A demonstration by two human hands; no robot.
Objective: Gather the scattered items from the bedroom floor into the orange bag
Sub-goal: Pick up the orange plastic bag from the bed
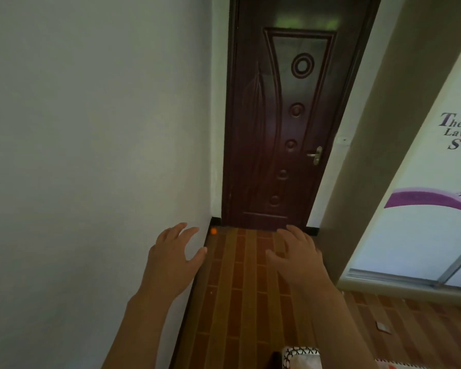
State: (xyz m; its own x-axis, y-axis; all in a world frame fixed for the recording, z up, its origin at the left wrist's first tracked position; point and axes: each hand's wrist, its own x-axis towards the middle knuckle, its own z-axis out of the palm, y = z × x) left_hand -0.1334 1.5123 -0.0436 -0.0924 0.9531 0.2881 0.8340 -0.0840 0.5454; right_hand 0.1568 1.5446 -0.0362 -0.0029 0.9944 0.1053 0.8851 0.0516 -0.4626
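Neither grip holds anything: the left hand point(175, 253) and the right hand point(297, 253) both hover with fingers spread and relaxed over the wooden floor point(240, 302). A small orange ball point(213, 231) lies far ahead in the corner where the left wall point(91, 155) meets the door point(282, 129), just beyond the left fingertips, so that hand is nearer. No orange bag is visible.
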